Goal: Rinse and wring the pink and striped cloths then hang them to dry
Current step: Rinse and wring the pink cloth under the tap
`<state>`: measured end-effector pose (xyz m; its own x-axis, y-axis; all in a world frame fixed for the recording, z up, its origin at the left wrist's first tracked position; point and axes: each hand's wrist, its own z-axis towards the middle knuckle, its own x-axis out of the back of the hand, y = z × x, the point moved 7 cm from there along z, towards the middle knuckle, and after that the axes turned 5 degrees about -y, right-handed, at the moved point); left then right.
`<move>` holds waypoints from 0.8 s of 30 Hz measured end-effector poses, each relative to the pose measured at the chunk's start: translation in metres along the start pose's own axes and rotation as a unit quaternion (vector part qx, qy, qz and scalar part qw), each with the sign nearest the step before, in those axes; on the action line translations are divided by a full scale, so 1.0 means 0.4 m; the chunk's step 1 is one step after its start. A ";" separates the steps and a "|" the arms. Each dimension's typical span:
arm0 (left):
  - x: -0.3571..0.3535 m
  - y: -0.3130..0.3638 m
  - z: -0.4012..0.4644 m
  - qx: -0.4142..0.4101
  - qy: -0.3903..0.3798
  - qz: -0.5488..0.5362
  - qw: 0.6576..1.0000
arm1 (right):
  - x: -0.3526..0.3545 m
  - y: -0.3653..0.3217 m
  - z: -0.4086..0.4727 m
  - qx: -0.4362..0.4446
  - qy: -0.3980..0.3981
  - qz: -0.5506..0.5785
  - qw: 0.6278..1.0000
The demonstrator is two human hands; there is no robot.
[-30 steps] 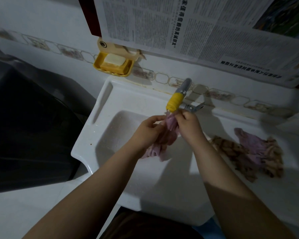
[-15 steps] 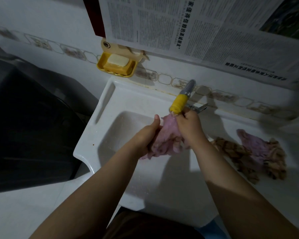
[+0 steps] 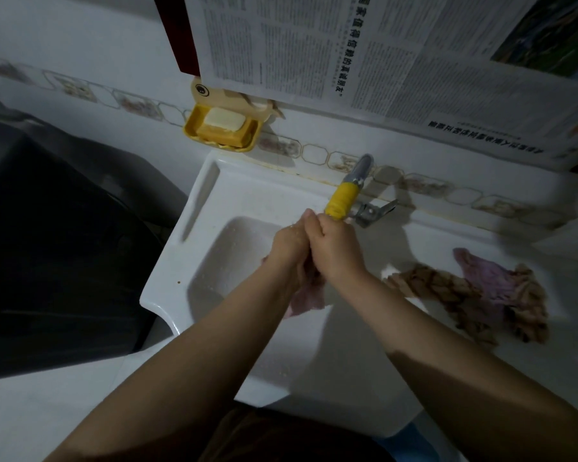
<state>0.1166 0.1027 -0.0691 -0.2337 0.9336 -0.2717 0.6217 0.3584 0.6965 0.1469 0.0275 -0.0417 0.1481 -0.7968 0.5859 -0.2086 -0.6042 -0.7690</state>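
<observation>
Hands meet over the basin of the white sink (image 3: 194, 208), just below the yellow-wrapped tap (image 3: 342, 198). The left hand (image 3: 289, 243) and the right hand (image 3: 336, 246) press against each other, both with fingers curled tight round the pink cloth (image 3: 306, 296), which is bunched between them; its loose end hangs down on the near side of the hands, over the basin. To the right, on the flat ledge of the sink, lies the striped cloth (image 3: 447, 291), brown and twisted, with a second pink cloth (image 3: 488, 278) heaped on top of it and touching it; both lie well apart from the hands. On the far wall, left of the tap, a yellow soap dish (image 3: 194, 130) holds a pale bar of soap (image 3: 224, 120). Sheets of newspaper (image 3: 381, 51) hang on the wall above the sink. A dark bulky object (image 3: 47, 245) stands to the left of the sink.
</observation>
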 end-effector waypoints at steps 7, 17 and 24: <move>-0.010 -0.006 -0.016 0.035 -0.010 0.011 0.999 | 0.012 -0.007 -0.008 0.038 0.021 -0.083 0.996; -0.019 -0.046 -0.013 0.088 -0.058 0.003 0.994 | 0.027 0.021 0.001 0.027 0.022 -0.172 0.984; 0.041 0.054 0.024 -0.032 -0.063 0.185 0.980 | -0.005 0.052 -0.009 -0.076 -0.207 0.070 0.973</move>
<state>0.1333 0.1256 -0.0647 0.0949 0.9931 -0.0694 0.5981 -0.0012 0.8014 0.1387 0.0166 -0.0581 0.4784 -0.8254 0.2997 -0.3909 -0.5058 -0.7690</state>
